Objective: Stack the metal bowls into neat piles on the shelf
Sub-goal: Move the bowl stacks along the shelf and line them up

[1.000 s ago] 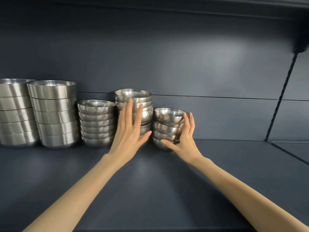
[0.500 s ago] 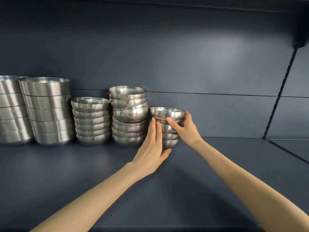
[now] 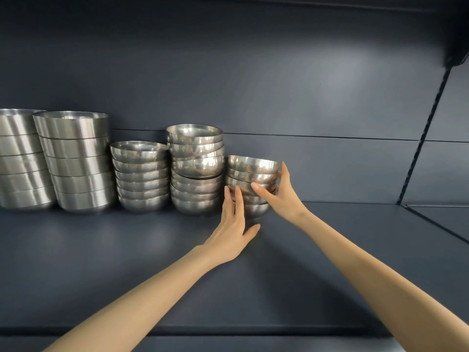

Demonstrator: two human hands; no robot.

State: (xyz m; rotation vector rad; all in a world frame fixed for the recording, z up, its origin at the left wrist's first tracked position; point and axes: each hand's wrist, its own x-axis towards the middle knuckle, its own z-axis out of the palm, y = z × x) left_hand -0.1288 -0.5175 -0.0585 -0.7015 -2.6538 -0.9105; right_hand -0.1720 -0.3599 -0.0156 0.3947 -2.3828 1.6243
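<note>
At the back edge of the shelf (image 3: 330,250), the right hand (image 3: 281,196) grips the end pile (image 3: 253,166) round its upper bowls while the left hand (image 3: 234,224), fingers straight, touches its side: best nudge gently from both sides so rims align without toppling.

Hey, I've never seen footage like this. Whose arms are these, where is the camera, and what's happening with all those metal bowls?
No machine here: these are a person's two bare arms, filmed by a wide-angle camera worn on their head, looking forward and down. Before them is a dark shelf with metal bowls in piles along the back: two piles of large bowls on the left, then a low pile, a taller pile, and a small pile furthest right. The right hand grips that small pile, thumb in front. The left hand touches its lower front with straight fingers.
</note>
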